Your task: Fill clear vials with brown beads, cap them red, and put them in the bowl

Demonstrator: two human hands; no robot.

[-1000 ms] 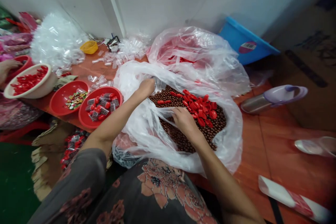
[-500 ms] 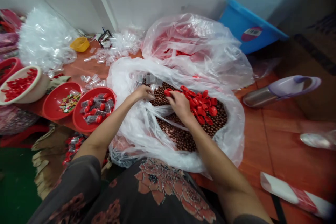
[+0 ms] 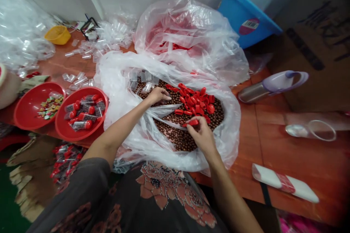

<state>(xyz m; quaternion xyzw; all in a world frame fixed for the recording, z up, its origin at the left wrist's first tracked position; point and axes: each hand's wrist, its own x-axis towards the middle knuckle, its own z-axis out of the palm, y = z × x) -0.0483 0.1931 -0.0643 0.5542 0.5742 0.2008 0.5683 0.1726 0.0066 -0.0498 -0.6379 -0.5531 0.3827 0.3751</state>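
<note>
My right hand (image 3: 202,134) pinches a red plastic piece (image 3: 193,123), probably a cap, near the front of an open clear plastic bag (image 3: 115,80). Small shiny brown balls (image 3: 177,134) fill the bag, and a pile of loose red plastic pieces (image 3: 197,100) rests on them just beyond that hand. Over the balls, left of the pile, my left hand (image 3: 157,96) has its fingers drawn together; whatever is in them is too small to make out. Several clear plastic tubes (image 3: 146,77) lie behind it at the bag's back left.
To the left stand a red bowl (image 3: 61,127) of filled tubes with red caps and another red bowl (image 3: 23,111) with small colourful pieces. Behind is a second bag (image 3: 218,36) with red contents. A bottle (image 3: 253,93) lies at right, near a blue tub (image 3: 232,14).
My right hand has drawn back toward me from the left end of the pile, with a red piece in it. My left hand has moved right, away from the clear tubes. The view has shifted right.
</note>
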